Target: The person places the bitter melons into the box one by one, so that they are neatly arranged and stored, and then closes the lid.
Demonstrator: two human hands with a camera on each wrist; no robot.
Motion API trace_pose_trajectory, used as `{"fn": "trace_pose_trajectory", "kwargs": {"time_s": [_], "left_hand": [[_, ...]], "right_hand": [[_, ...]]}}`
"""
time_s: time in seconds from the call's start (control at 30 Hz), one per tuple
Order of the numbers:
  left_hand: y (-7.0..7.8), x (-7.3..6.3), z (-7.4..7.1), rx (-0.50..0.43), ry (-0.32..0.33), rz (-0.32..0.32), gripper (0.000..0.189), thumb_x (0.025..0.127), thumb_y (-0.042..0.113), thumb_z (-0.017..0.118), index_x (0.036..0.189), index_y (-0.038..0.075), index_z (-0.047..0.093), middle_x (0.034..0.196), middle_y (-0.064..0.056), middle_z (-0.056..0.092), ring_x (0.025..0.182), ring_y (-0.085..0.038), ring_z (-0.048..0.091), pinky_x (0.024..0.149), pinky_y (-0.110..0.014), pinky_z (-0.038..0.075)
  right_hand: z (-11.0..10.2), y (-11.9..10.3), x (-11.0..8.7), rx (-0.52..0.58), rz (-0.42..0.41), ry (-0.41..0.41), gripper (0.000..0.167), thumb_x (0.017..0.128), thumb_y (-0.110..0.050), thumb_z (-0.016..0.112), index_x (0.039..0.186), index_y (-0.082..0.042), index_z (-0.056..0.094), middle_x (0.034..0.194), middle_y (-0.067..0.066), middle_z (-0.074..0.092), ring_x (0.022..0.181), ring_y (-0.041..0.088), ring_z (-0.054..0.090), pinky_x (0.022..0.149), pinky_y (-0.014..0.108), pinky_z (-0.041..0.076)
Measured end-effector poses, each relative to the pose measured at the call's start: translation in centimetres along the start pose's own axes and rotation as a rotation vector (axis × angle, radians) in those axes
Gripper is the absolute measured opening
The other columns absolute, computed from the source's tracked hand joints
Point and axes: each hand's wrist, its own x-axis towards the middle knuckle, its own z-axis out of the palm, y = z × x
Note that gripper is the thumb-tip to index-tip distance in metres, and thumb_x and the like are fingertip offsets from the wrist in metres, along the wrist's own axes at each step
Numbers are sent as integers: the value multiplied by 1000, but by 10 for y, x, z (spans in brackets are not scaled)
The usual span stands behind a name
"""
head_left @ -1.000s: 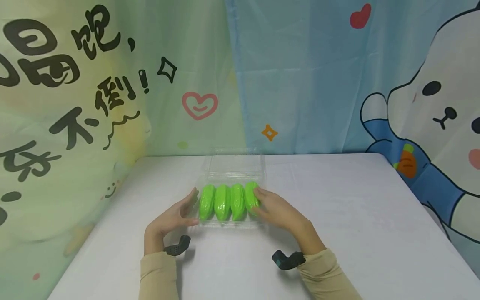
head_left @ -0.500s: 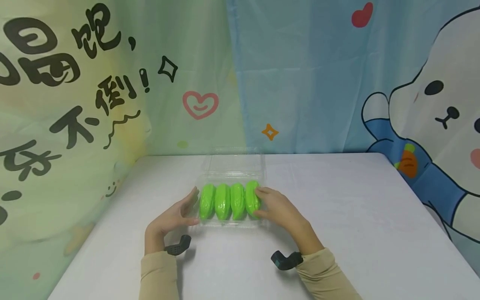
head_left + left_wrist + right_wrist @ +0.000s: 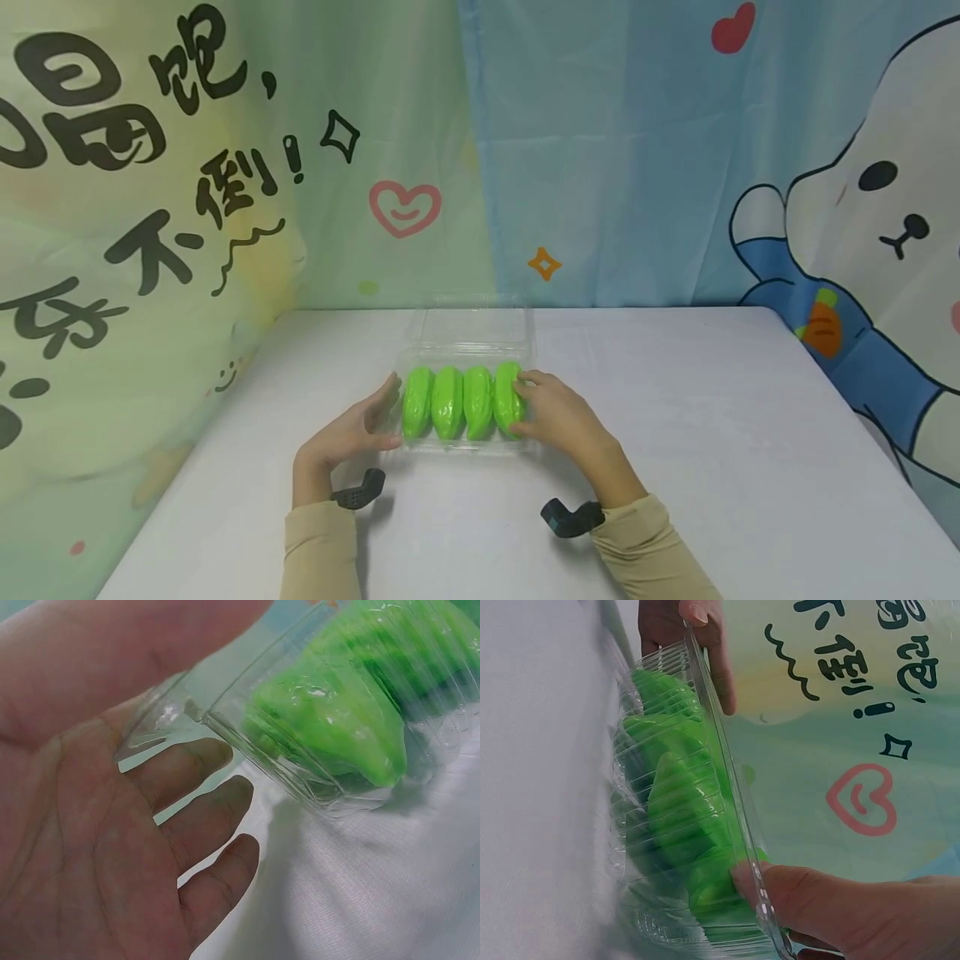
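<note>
On table (image 3: 675,433), hands flanking clear tray (image 3: 465,446), green fruits (image 3: 462,402)

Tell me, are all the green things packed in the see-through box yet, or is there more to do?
Packed: four green pieces lie side by side in the clear box. In hand: the right hand touches the rightmost piece, while the left hand steadies the box's left end with straight fingers. Left: the lid is open behind the row, so it likely needs closing.
</note>
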Motion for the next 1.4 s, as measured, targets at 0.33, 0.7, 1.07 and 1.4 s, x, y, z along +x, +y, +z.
{"fn": "trace_pose_trajectory", "kwargs": {"time_s": [0.33, 0.7, 1.07, 1.4], "left_hand": [[1, -2, -5, -12, 4, 1, 106, 78, 22, 78, 154, 14, 5, 161, -6, 5, 148, -25, 9, 120, -43, 15], [-1, 0, -9, 10, 26, -7, 107, 76, 26, 79, 154, 15, 6, 161, -4, 6, 148, -24, 8, 120, -44, 14], [2, 0, -9, 32, 46, -10, 106, 76, 24, 79, 154, 16, 7, 161, -3, 7, 148, -24, 7, 120, -45, 12], [2, 2, -1, 31, 28, 13, 106, 77, 24, 78, 154, 12, 6, 161, -4, 5, 148, -23, 5, 120, -42, 9]], "right_hand": [[-4, -4, 8, 38, 7, 5, 77, 73, -35, 81, 136, -4, 51, 141, 12, 50, 132, 30, 45, 111, 44, 38], [-9, -8, 15, -22, -14, 3, 68, 70, -36, 83, 125, -3, 61, 134, 11, 56, 129, 30, 47, 108, 43, 42], [-14, -4, 18, 42, 2, -46, 73, 74, -39, 79, 134, -7, 54, 143, 10, 48, 133, 32, 43, 108, 48, 40], [-15, 36, 20, 428, 43, 52, 72, 85, -37, 69, 144, -6, 40, 145, 19, 43, 128, 39, 48, 102, 50, 46]]}}
